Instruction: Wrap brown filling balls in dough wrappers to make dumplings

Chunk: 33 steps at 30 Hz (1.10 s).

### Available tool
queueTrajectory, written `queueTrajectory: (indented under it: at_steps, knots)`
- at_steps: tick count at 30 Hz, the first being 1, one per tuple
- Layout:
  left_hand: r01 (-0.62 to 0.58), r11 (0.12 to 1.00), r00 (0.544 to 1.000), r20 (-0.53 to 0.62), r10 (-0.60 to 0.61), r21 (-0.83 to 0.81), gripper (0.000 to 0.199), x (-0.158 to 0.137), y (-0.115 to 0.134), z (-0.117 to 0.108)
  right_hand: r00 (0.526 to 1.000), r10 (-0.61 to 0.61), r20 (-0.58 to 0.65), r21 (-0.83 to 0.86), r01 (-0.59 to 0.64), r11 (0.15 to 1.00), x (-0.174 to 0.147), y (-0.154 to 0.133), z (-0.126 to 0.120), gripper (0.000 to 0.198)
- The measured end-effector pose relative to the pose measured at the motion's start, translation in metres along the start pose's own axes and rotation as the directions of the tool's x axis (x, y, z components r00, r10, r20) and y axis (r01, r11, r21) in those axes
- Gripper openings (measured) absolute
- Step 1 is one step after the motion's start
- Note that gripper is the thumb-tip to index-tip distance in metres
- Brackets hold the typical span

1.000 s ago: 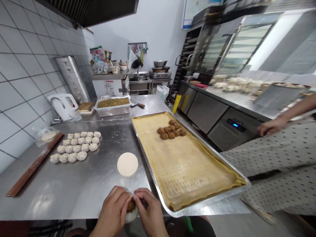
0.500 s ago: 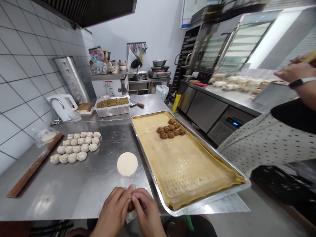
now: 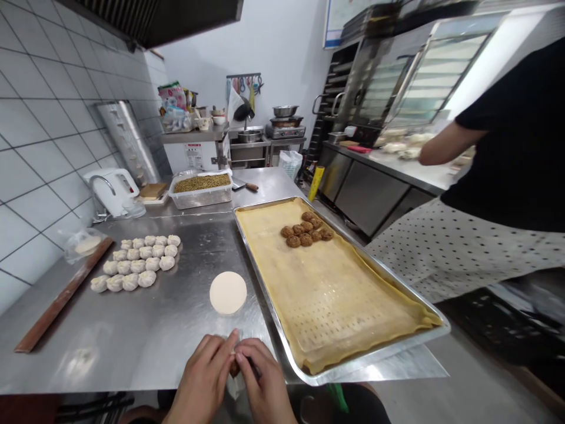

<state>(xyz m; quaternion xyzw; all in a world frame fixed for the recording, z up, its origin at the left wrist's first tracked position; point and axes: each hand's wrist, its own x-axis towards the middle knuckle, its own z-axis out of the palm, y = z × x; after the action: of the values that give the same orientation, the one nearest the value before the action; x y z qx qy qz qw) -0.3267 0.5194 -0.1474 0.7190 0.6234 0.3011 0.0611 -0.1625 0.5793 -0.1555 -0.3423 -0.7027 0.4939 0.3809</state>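
Near the table's front edge, my left hand point(image 3: 206, 366) and my right hand point(image 3: 261, 371) are closed together around a filled bun point(image 3: 235, 383). Thumbs and fingertips of both hands pinch its pale dough rim, and some brown filling shows between them. My fingers hide most of it. Just beyond lies a flat round dough wrapper point(image 3: 228, 292) on the steel table point(image 3: 185, 330). To the right, a large lined tray point(image 3: 304, 318) carries several brown filling balls point(image 3: 305, 231) toward its far end. Rows of pleated buns point(image 3: 137, 266) stand at the left.
A long wooden stick point(image 3: 66, 294) lies left of the buns. Behind are a white kettle point(image 3: 112, 191) and a plastic tub point(image 3: 200, 189) of greenish-brown filling, with a wooden-handled scraper point(image 3: 243, 185) alongside. At right stands a co-worker point(image 3: 521, 141) in a dotted apron.
My hands stay nearly in place, still pinching the dough; a little less filling shows. The co-worker has moved further into view, and their hands no longer show.
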Motion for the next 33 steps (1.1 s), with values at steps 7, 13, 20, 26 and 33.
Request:
queueTrajectory:
  at_steps: [7,13,20,26,33]
  knots:
    - [-0.002,1.000,0.999,0.033,0.002,-0.009,0.020,0.000,0.005,-0.002,0.996,0.060,-0.061,-0.050,-0.063,0.997,-0.001,0.010,-0.004,0.025]
    - [-0.005,1.000,0.998,0.071,0.003,0.023,0.026,0.000,0.003,-0.002,1.000,-0.013,0.003,-0.022,0.013,1.000,-0.001,0.002,-0.001,0.027]
    - [0.070,0.988,0.995,-0.067,-0.080,-0.139,0.017,-0.001,0.012,0.002,0.998,0.049,-0.037,-0.061,-0.052,0.997,-0.013,0.013,-0.006,0.020]
    - [0.058,0.996,0.998,-0.012,-0.059,-0.067,0.022,-0.002,0.009,0.000,0.997,0.065,-0.032,-0.048,-0.066,0.997,-0.011,0.005,-0.005,0.023]
    - [0.048,0.999,0.998,-0.052,-0.047,0.006,0.019,0.000,0.017,0.005,0.991,0.129,-0.032,-0.027,-0.130,0.991,-0.008,0.004,-0.006,0.020]
